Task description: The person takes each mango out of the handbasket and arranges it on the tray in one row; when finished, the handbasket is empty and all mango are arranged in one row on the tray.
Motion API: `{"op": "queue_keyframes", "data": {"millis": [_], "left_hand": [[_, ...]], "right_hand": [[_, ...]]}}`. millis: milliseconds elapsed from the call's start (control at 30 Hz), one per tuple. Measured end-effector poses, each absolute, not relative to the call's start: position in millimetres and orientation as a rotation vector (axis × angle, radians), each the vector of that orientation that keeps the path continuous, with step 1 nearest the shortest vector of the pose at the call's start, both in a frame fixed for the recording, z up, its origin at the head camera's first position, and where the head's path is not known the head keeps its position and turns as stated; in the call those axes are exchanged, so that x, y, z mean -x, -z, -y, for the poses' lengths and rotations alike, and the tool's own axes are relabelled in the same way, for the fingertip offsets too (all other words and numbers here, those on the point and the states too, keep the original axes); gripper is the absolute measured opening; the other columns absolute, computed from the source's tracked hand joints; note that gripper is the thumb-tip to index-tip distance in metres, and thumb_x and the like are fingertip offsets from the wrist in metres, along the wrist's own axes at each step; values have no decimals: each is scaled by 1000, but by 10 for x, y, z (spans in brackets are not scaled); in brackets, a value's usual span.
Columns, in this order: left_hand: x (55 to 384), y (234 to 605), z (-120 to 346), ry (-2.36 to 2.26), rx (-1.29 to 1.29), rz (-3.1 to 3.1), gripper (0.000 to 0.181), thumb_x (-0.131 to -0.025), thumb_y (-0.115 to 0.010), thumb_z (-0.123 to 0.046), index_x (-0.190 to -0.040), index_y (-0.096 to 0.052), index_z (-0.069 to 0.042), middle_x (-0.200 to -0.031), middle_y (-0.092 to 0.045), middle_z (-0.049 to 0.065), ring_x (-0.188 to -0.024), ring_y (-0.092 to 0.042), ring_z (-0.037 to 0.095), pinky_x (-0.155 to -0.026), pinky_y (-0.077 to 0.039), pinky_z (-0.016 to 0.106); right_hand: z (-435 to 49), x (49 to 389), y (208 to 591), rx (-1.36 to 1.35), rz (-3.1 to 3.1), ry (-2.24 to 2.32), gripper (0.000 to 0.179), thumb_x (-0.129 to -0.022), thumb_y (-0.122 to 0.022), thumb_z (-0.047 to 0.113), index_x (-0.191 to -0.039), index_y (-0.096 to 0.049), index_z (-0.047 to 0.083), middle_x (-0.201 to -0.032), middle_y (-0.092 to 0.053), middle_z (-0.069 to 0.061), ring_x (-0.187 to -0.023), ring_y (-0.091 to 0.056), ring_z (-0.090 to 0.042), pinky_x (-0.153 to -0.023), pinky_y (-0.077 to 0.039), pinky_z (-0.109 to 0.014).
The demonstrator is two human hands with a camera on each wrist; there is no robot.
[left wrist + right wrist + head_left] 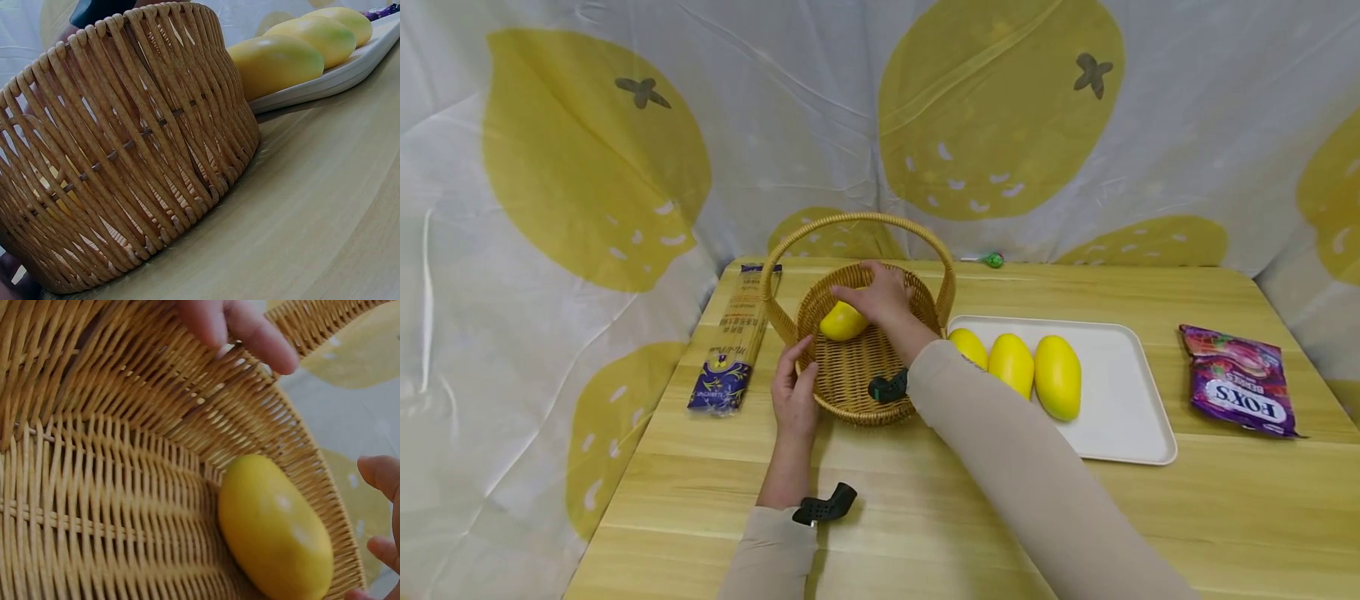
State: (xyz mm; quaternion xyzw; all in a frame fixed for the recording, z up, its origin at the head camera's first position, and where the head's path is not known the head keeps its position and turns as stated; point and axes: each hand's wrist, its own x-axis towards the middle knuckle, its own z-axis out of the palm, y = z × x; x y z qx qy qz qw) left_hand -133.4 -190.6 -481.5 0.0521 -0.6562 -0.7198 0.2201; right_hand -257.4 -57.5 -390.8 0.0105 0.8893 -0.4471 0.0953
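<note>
A wicker basket with a tall arched handle stands on the table. One yellow mango lies inside, against the back wall. My right hand is over it, fingers spread; in the right wrist view, fingertips at the right edge stand apart from the mango. At the basket's left side my left hand holds the rim, with its fingers showing over the inner wall in the right wrist view. Three more mangoes lie on a white tray, partly behind the right sleeve.
Left of the basket lies a long spaghetti packet. A purple Fox's Berries bag is at the far right. Behind the tray sits a green lollipop. A lemon-print curtain hangs behind the wooden table.
</note>
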Motion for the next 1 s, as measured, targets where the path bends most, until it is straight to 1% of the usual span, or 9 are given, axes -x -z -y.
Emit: {"op": "queue_keyframes", "data": {"millis": [67,133,233,367,500,600,667,900,1000], "left_hand": [[1337,4820,1904,1989,-141,1809,40,-95,-49,6,-133,-59,8,-146,-53,21,-151,-36,25,-128,-23,44],[1344,4822,1900,1986,-131,1806,39,-95,-49,6,-133,-59,8,-143,-55,18,-149,-37,27,-127,-24,42],[1350,4825,1893,1979,-122,1803,39,-95,-49,6,-132,-60,7,-139,-59,11,-148,-39,28,-127,-25,38],[1350,4834,1884,1984,-126,1795,39,-95,-50,7,-132,-60,8,-136,-61,5,-148,-39,27,-127,-24,37],[1347,4828,1878,1986,-129,1794,39,-94,-50,7,-132,-61,7,-138,-60,10,-149,-38,27,-129,-20,40],[1344,4817,1877,1987,-131,1796,39,-94,-50,6,-132,-61,6,-142,-57,15,-150,-36,26,-130,-19,41],[1339,4809,1880,1991,-132,1796,39,-94,-50,6,-132,-61,6,-142,-56,16,-151,-36,25,-130,-18,41],[1330,4804,1892,1993,-150,1800,39,-94,-50,5,-132,-61,6,-136,-59,2,-151,-36,25,-129,-19,40],[1328,4806,1899,1997,-151,1803,39,-95,-50,5,-133,-60,6,-138,-58,5,-152,-35,25,-129,-19,41]], "right_hand": [[599,2570,3938,-61,-2632,1337,75,-86,-75,55,-150,-49,28,-157,-37,-17,-144,-31,-50,-116,-35,-59],[619,2560,3959,-96,-2620,1355,75,-85,-76,54,-150,-48,29,-157,-35,-17,-143,-31,-50,-113,-39,-59],[645,2550,3992,-134,-2617,1365,76,-85,-78,52,-151,-48,29,-157,-34,-16,-142,-32,-49,-112,-42,-57],[662,2544,4046,-173,-2615,1364,76,-85,-78,51,-151,-47,29,-158,-34,-14,-145,-29,-48,-114,-40,-57],[663,2543,4093,-199,-2596,1394,76,-85,-79,50,-150,-49,28,-158,-34,-13,-148,-25,-48,-116,-37,-57],[667,2540,4111,-199,-2593,1417,74,-84,-80,49,-149,-50,27,-156,-34,-14,-146,-28,-47,-114,-39,-55],[673,2538,4119,-196,-2598,1421,74,-84,-80,49,-148,-51,27,-156,-34,-14,-143,-30,-47,-113,-41,-54],[699,2528,4129,-189,-2607,1421,73,-85,-80,47,-149,-51,27,-155,-34,-15,-142,-33,-46,-111,-42,-54],[706,2523,4132,-185,-2604,1425,73,-85,-80,46,-149,-51,27,-154,-34,-14,-140,-35,-45,-110,-44,-54]]}}
